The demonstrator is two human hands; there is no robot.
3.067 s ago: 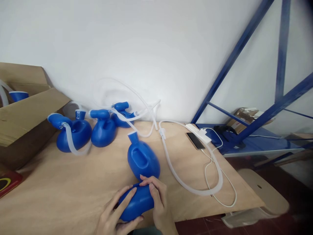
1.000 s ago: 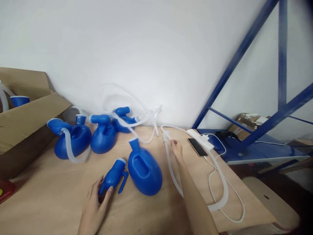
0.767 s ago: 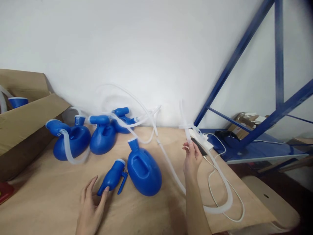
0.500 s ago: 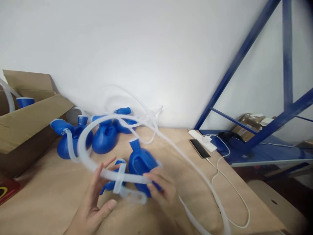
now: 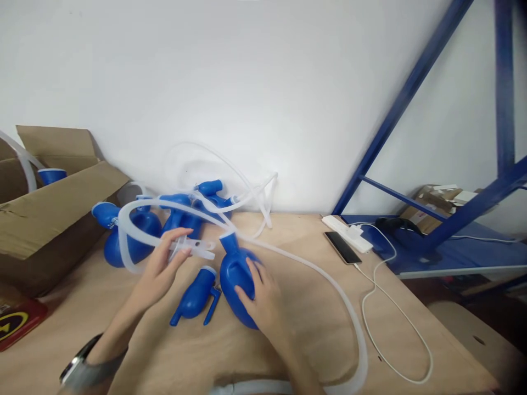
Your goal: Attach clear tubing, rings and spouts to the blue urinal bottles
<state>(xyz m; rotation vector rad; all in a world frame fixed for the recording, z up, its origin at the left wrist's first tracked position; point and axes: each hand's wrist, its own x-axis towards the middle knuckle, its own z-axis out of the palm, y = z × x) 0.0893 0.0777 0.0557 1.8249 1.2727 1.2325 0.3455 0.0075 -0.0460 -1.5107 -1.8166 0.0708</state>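
My left hand pinches a translucent plastic clamp together with the white hose running through it, raised above the table. The hose loops left and back, then crosses to the right. My right hand grips a blue plastic bottle with a handle, thumb and fingers across its side. This bottle leans with its white-rimmed neck pointing away from me. Between my hands a small blue spouted piece with a white rim and a hinged blue arm lies on the table.
More blue bottles with hoses stand at the back left, by an open cardboard box. A red item sits at the left edge. To the right are a phone, a power strip, a white cable and a blue metal shelf frame.
My left hand has moved up and away with the hose and clamp. My right hand has let go of the hose and taken hold of the blue bottle.
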